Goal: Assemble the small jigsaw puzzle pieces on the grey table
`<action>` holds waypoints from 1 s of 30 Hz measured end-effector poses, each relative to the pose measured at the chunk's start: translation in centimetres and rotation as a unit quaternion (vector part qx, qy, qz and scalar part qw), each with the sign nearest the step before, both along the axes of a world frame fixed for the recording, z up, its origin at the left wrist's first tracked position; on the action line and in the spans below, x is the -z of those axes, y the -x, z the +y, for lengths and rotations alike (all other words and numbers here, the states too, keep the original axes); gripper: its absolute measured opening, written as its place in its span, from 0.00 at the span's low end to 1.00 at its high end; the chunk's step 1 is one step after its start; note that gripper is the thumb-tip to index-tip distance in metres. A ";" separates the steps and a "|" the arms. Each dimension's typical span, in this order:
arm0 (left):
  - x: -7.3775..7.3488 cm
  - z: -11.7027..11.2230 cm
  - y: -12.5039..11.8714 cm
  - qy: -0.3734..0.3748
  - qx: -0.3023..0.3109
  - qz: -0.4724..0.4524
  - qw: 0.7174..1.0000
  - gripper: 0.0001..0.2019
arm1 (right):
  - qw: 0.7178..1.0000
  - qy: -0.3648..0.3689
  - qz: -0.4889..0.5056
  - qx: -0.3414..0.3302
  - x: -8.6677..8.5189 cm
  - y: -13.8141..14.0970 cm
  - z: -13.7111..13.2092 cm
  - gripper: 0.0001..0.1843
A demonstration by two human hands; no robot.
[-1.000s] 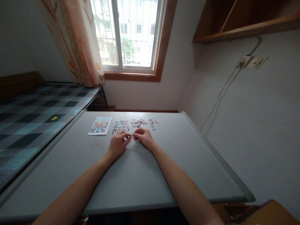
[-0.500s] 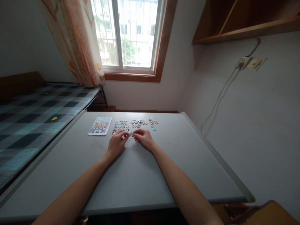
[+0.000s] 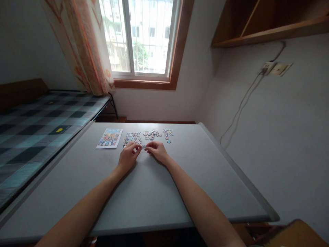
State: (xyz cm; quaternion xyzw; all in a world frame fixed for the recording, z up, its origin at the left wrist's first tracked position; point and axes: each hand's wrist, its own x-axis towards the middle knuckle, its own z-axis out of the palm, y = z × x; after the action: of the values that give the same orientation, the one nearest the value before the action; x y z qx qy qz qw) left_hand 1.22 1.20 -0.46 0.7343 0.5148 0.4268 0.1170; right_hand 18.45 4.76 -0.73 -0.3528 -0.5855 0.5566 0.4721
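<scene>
My left hand (image 3: 129,155) and my right hand (image 3: 157,151) meet near the far half of the table, fingertips pinched. Between them is a small bluish jigsaw puzzle piece (image 3: 144,147), gripped from both sides; whether it is one piece or two joined cannot be made out. Just beyond my left hand lies a cluster of puzzle pieces (image 3: 132,137), partly covered by its fingers. A denser pile of pieces (image 3: 152,134) sits behind my right hand. Farther right is a smaller group of pieces (image 3: 168,132).
A colourful picture sheet (image 3: 110,138) lies on the grey table (image 3: 144,192), left of the pieces. A bed with a checked cover (image 3: 51,120) runs along the left. The window (image 3: 144,41) is straight ahead; a cable (image 3: 238,111) hangs on the right wall.
Almost nothing differs. My hands stay in place around the puzzle piece, with only a very slight shift at the fingertips.
</scene>
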 end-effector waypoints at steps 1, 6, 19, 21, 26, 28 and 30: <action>0.0 0.0 0.0 -0.001 -0.001 0.000 1.000 0.07 | 1.000 0.000 0.002 0.000 0.0 0.0 0.0 0.13; 0.1 0.0 0.0 0.001 -0.003 0.001 1.000 0.07 | 1.000 0.003 0.008 0.000 0.0 0.0 0.0 0.13; 0.0 0.0 -0.1 -0.010 -0.003 -0.008 1.000 0.08 | 1.000 -0.006 0.011 -0.002 0.0 -0.1 0.1 0.09; 0.0 0.0 -0.1 -0.010 -0.001 -0.009 1.000 0.08 | 1.000 -0.008 0.009 -0.004 0.1 -0.1 0.1 0.09; 0.1 0.0 -0.1 -0.010 0.003 -0.009 1.000 0.08 | 1.000 -0.010 0.009 -0.004 0.2 -0.1 0.2 0.10; 0.1 0.0 0.0 -0.010 0.003 -0.009 1.000 0.08 | 1.000 -0.012 0.011 -0.005 0.3 -0.1 0.2 0.11; 0.1 0.0 0.0 -0.012 0.004 -0.007 1.000 0.08 | 1.000 -0.013 0.014 -0.006 0.3 -0.1 0.2 0.12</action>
State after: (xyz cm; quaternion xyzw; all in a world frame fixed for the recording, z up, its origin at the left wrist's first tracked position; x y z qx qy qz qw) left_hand 1.26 1.19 -0.55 0.7345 0.5061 0.4375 0.1138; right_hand 18.55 4.95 -0.99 -0.3357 -0.5882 0.5565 0.4812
